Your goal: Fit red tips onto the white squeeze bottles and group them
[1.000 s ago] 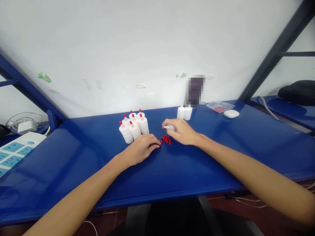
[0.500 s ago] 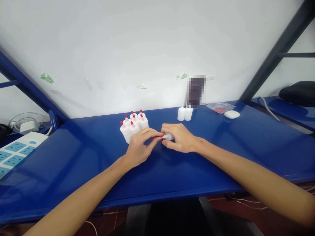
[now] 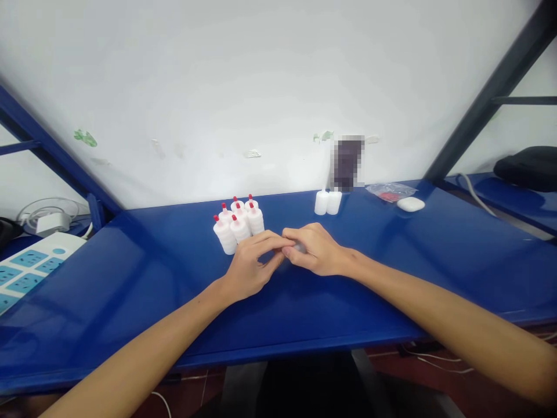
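My right hand [image 3: 318, 251] is closed around a small white squeeze bottle [image 3: 300, 247], and most of it is hidden by the fingers. My left hand [image 3: 249, 268] pinches at the nozzle end, its fingertips meeting those of the right hand. The red cap between the left fingertips is covered now, though it showed a moment earlier. Just beyond my left hand stands a cluster of several white bottles [image 3: 224, 237] with red caps on their nozzles. Farther back, two white bottles [image 3: 321, 203] without visible red caps stand side by side near the wall.
A clear plastic bag [image 3: 397, 190] with red pieces and a white rounded case [image 3: 411, 204] lie at the back right. A blurred dark object [image 3: 347, 164] leans on the wall. At the left edge is a power strip [image 3: 32, 270] on the blue table [image 3: 278, 325].
My fingertips have come together over the nozzle, and the red cap that showed between them is now covered. The right fingers have moved forward over the bottle's end.
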`<act>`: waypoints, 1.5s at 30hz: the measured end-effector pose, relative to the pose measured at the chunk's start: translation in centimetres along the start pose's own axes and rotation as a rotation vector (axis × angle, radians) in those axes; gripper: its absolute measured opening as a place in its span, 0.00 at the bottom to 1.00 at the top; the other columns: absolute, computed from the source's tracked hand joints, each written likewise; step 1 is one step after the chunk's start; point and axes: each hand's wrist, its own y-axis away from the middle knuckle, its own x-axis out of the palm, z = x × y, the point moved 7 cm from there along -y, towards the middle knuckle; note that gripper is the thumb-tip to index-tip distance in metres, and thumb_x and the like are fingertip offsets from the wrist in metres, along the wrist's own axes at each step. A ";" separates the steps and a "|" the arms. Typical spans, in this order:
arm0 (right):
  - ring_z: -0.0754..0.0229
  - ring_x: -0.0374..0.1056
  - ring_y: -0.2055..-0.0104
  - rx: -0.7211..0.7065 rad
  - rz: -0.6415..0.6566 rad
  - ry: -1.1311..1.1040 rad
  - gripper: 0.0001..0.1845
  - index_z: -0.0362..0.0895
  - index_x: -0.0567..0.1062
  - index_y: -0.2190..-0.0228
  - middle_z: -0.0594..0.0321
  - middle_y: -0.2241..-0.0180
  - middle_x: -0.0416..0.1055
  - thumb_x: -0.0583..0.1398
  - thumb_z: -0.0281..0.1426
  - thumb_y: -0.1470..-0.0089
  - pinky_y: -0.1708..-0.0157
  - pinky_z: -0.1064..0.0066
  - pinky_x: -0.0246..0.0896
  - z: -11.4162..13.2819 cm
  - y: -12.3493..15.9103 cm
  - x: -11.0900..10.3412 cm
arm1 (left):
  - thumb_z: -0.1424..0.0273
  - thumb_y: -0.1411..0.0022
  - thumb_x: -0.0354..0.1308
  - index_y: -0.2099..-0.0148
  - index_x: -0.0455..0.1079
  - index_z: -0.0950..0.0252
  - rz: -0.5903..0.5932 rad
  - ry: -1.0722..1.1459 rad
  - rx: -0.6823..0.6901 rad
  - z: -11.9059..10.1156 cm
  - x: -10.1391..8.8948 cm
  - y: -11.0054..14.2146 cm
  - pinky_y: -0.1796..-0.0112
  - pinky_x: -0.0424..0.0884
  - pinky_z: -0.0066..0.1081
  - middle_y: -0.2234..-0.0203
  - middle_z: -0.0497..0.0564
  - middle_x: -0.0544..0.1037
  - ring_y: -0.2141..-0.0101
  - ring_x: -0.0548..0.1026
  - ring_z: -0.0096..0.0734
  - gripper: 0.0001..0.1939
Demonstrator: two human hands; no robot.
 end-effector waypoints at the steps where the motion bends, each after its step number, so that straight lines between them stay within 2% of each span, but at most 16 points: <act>1: 0.66 0.52 0.80 -0.003 -0.003 -0.003 0.15 0.45 0.63 0.75 0.70 0.82 0.59 0.51 0.41 0.40 0.75 0.71 0.41 0.1 0.0 0.0 | 0.76 0.35 0.58 0.55 0.74 0.63 0.002 0.019 -0.019 0.1 0.0 0.0 0.62 0.74 0.31 0.64 0.52 0.79 0.64 0.77 0.30 0.08; 6: 0.63 0.60 0.76 0.016 -0.022 0.025 0.17 0.45 0.68 0.64 0.67 0.77 0.68 0.51 0.45 0.38 0.73 0.72 0.44 -0.4 0.0 -0.4 | 0.72 0.34 0.58 0.57 0.74 0.64 0.030 0.123 -0.172 0.9 -0.3 -0.4 0.63 0.75 0.30 0.65 0.52 0.78 0.65 0.77 0.30 0.05; 9: 0.63 0.62 0.75 0.037 -0.070 0.009 0.19 0.45 0.69 0.61 0.67 0.76 0.69 0.50 0.47 0.37 0.72 0.72 0.47 -1.4 0.0 -0.9 | 0.71 0.35 0.59 0.58 0.74 0.64 0.007 0.030 -0.276 1.2 -1.5 -0.8 0.65 0.74 0.28 0.66 0.50 0.78 0.67 0.76 0.28 0.05; 12: 0.64 0.60 0.76 0.129 -0.173 -0.005 0.17 0.44 0.70 0.67 0.67 0.77 0.68 0.49 0.41 0.36 0.71 0.71 0.48 -3.2 0.0 -1.7 | 0.72 0.37 0.60 0.60 0.75 0.64 0.035 -0.145 -0.350 1.4 -2.4 -1.0 0.67 0.72 0.27 0.68 0.49 0.79 0.69 0.76 0.28 0.04; 16: 0.64 0.62 0.74 0.218 -0.224 -0.005 0.20 0.42 0.69 0.79 0.65 0.77 0.67 0.49 0.32 0.37 0.71 0.70 0.48 -4.5 -0.1 -2.0 | 0.76 0.39 0.59 0.62 0.77 0.64 0.191 -0.310 -0.406 2.0 -1.9 -0.6 0.69 0.71 0.28 0.71 0.48 0.79 0.72 0.76 0.28 0.05; 18: 0.64 0.64 0.72 0.214 -0.234 -0.016 0.22 0.42 0.70 0.81 0.63 0.74 0.69 0.49 0.31 0.38 0.69 0.70 0.50 -4.2 -0.2 -2.0 | 0.77 0.39 0.59 0.62 0.77 0.65 0.237 -0.381 -0.398 2.3 -1.4 -0.2 0.71 0.71 0.29 0.72 0.48 0.80 0.73 0.76 0.29 0.06; 20: 0.63 0.64 0.71 0.204 -0.230 -0.039 0.22 0.42 0.73 0.79 0.63 0.74 0.71 0.50 0.33 0.37 0.68 0.70 0.50 -3.5 -0.2 -1.9 | 0.78 0.40 0.60 0.59 0.77 0.67 0.218 -0.416 -0.359 2.3 -1.1 -0.1 0.72 0.72 0.29 0.73 0.49 0.80 0.74 0.76 0.30 0.08; 23: 0.64 0.63 0.75 0.173 -0.173 -0.076 0.22 0.42 0.72 0.78 0.65 0.79 0.69 0.50 0.35 0.36 0.70 0.71 0.49 -2.2 -0.1 -1.3 | 0.78 0.40 0.60 0.53 0.75 0.68 0.056 -0.382 -0.223 1.1 -1.4 -0.4 0.70 0.74 0.27 0.72 0.48 0.80 0.73 0.77 0.27 0.13; 26: 0.65 0.60 0.77 0.100 -0.135 -0.116 0.16 0.43 0.70 0.71 0.67 0.79 0.67 0.51 0.38 0.36 0.72 0.71 0.48 -0.7 0.1 -1.0 | 0.77 0.38 0.60 0.53 0.74 0.65 -0.110 -0.324 -0.053 -0.9 -1.8 -0.5 0.67 0.74 0.25 0.69 0.48 0.80 0.71 0.77 0.24 0.10; 28: 0.65 0.59 0.77 0.032 -0.128 -0.161 0.13 0.45 0.66 0.65 0.69 0.77 0.67 0.51 0.41 0.37 0.72 0.72 0.47 0.2 0.2 -0.9 | 0.77 0.37 0.60 0.55 0.74 0.64 -0.143 -0.275 0.027 -2.0 -1.7 -0.3 0.65 0.74 0.24 0.68 0.47 0.80 0.70 0.77 0.23 0.09; 31: 0.65 0.55 0.77 -0.047 -0.102 -0.209 0.12 0.46 0.62 0.65 0.70 0.76 0.64 0.49 0.42 0.36 0.72 0.73 0.47 1.0 0.3 -0.5 | 0.79 0.37 0.60 0.57 0.73 0.64 -0.137 -0.200 0.087 -2.9 -1.2 -0.1 0.64 0.74 0.23 0.68 0.47 0.80 0.67 0.78 0.23 0.08; 34: 0.66 0.54 0.77 -0.069 -0.097 -0.222 0.11 0.46 0.61 0.66 0.71 0.76 0.61 0.50 0.40 0.37 0.72 0.73 0.47 1.2 0.3 -0.3 | 0.80 0.38 0.59 0.57 0.73 0.65 -0.127 -0.174 0.108 -3.0 -0.9 0.1 0.64 0.74 0.22 0.67 0.48 0.80 0.67 0.78 0.23 0.08; 39: 0.66 0.55 0.77 -0.064 -0.084 -0.195 0.02 0.46 0.63 0.67 0.71 0.77 0.62 0.51 0.30 0.42 0.73 0.73 0.47 1.3 0.3 -0.2 | 0.80 0.38 0.60 0.55 0.73 0.66 -0.100 -0.169 0.093 -2.5 -0.5 0.1 0.66 0.73 0.22 0.69 0.49 0.79 0.69 0.77 0.23 0.09; 42: 0.65 0.57 0.76 -0.062 -0.058 -0.181 0.03 0.45 0.64 0.66 0.70 0.76 0.65 0.51 0.29 0.43 0.72 0.72 0.48 1.5 0.3 -0.1 | 0.79 0.38 0.60 0.56 0.73 0.66 -0.090 -0.157 0.055 -2.2 -0.3 0.2 0.67 0.73 0.23 0.69 0.49 0.79 0.69 0.77 0.24 0.09; 45: 0.64 0.60 0.75 -0.044 -0.041 -0.163 0.05 0.45 0.65 0.64 0.68 0.74 0.68 0.50 0.31 0.40 0.72 0.72 0.49 1.4 0.1 -0.1 | 0.79 0.39 0.60 0.57 0.74 0.65 -0.101 -0.144 -0.015 -1.6 -0.4 0.1 0.65 0.73 0.24 0.69 0.48 0.80 0.69 0.77 0.24 0.08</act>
